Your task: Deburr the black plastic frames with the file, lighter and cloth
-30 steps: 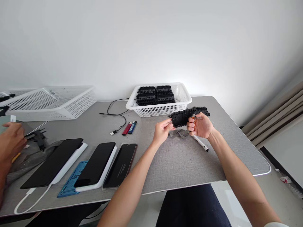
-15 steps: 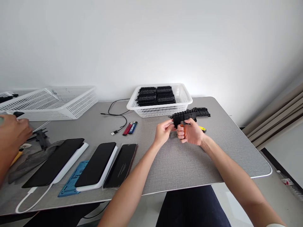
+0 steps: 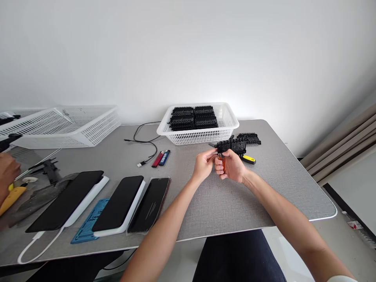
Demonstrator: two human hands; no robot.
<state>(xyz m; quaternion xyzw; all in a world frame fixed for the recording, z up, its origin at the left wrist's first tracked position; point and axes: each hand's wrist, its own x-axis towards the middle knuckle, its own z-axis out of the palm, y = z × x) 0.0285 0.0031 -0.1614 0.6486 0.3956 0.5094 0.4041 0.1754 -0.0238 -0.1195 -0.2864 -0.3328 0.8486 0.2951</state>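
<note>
My left hand point(image 3: 203, 165) pinches the left end of a black plastic part point(image 3: 235, 145) with a toothed edge, holding it up above the table. In my right hand point(image 3: 231, 166) is an orange lighter point(image 3: 224, 165), upright, with the fingers wrapped round it. Its metal top is close to the part's lower left corner; I cannot make out a flame. A knife with a yellow and black handle point(image 3: 249, 159) lies behind my right hand, partly hidden by the part. Another similar black part point(image 3: 253, 138) lies flat farther back on the table.
A white basket point(image 3: 194, 138) with several black parts point(image 3: 182, 121) stands behind my hands. Red point(image 3: 158, 159) and blue point(image 3: 165, 158) lighters lie near a black cable point(image 3: 152, 145). Phones point(image 3: 120, 203) are at left, as is a co-worker's hand point(image 3: 8, 172).
My right hand has shifted left with the orange lighter, toward the part's left end. The held part has moved slightly right, and more of the knife handle shows. The co-worker's hand has moved left.
</note>
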